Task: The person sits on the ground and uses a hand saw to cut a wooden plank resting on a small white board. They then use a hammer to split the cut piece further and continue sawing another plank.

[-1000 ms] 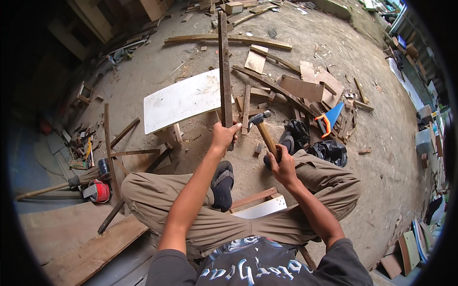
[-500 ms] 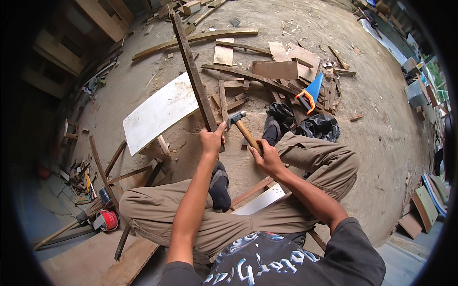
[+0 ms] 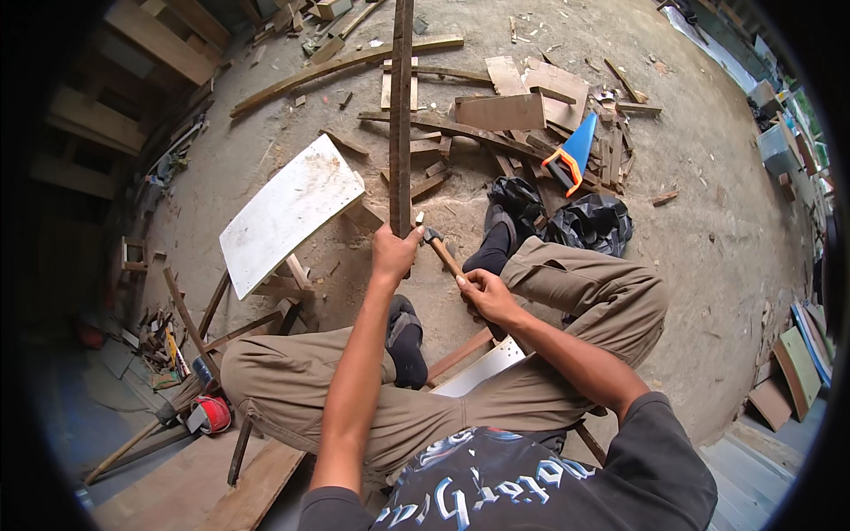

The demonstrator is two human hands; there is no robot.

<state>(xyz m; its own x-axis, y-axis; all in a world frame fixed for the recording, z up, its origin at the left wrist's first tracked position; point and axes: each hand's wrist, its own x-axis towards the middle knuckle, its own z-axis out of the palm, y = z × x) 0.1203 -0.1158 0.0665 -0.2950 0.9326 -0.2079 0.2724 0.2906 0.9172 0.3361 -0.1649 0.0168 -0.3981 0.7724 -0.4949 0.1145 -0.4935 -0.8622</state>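
My left hand (image 3: 395, 255) is closed round the lower end of a long dark wooden batten (image 3: 401, 133), which runs away from me past the top of the view. Gripped by its wooden handle, a hammer (image 3: 445, 254) is in my right hand (image 3: 489, 296). The hammer's metal head is beside the batten, close to my left fingers; whether it touches the wood I cannot tell. Left of the batten lies a white board (image 3: 288, 211), tilted on some wood pieces. Between my legs sits another white piece (image 3: 478, 370) with small holes along its end.
A blue handsaw (image 3: 577, 152) with an orange handle rests on scrap wood ahead to the right. Black plastic (image 3: 591, 225) lies by my right foot. Brown panels (image 3: 501, 111) and loose battens litter the ground ahead. A red round object (image 3: 209, 413) is by my left knee.
The batten has swung from leaning left to nearly straight ahead. The hammer has shifted slightly left and down, its head now closer to my left hand. The view has shifted a little.
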